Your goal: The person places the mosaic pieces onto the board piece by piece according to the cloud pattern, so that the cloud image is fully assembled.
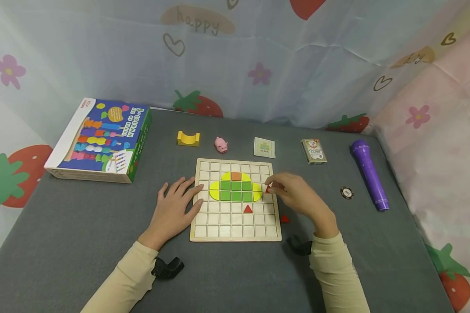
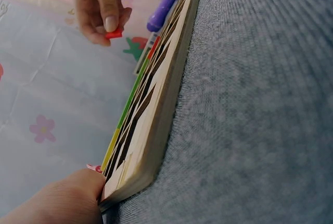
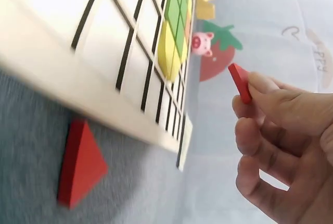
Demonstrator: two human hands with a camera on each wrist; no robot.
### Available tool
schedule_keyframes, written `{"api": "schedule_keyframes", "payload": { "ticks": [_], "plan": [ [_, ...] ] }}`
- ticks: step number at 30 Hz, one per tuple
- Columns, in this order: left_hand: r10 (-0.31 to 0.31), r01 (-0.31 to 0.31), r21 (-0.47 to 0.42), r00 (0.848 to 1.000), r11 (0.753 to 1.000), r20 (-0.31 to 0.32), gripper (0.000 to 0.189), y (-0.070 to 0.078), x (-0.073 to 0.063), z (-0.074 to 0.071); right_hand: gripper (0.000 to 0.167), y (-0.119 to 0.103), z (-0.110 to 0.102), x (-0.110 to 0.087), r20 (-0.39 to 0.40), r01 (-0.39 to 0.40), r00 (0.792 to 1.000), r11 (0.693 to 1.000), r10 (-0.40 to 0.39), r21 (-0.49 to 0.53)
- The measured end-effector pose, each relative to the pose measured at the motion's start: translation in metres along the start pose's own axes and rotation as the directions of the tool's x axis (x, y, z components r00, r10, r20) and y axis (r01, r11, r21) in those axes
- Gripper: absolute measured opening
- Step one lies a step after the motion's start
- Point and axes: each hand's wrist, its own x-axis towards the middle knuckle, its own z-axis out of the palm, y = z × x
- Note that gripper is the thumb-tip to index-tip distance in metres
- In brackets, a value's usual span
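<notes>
A wooden grid board (image 1: 235,232) lies flat on the table, with green square tiles (image 1: 236,191), yellow rounded tiles (image 1: 214,191) and one orange tile (image 1: 236,176) set in its cells. One red triangle tile (image 1: 248,209) sits in a cell below the green ones. My left hand (image 1: 173,208) rests at the board's left edge, fingers spread, fingertips on the rim. Over the board's right side, my right hand (image 1: 297,195) pinches another red triangle tile (image 3: 241,82) between thumb and forefinger, raised above the surface. A further red triangle tile (image 3: 82,166) lies on the table just off the board's right edge.
Behind the board are a yellow arched block (image 1: 188,139), a pink pig figure (image 1: 221,144), a pattern card (image 1: 264,148) and a playing-card box (image 1: 314,151). A toy box (image 1: 98,137) stands back left. To the right lie a round chip (image 1: 347,192) and a purple flashlight-shaped object (image 1: 370,174).
</notes>
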Motion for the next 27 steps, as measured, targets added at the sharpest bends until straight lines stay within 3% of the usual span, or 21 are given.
{"api": "schedule_keyframes", "payload": {
  "ticks": [18, 27],
  "plan": [
    [-0.002, 0.002, 0.003, 1.000, 1.000, 0.000, 0.046, -0.001, 0.000, 0.001, 0.010, -0.035, 0.042, 0.022, 0.192, 0.045, 0.980, 0.997, -0.055, 0.059],
    [-0.005, 0.005, 0.001, 1.000, 1.000, 0.005, 0.047, 0.001, 0.000, 0.000, 0.007, -0.041, 0.054, 0.026, 0.188, 0.078, 0.979, 0.997, -0.078, 0.007]
  ]
}}
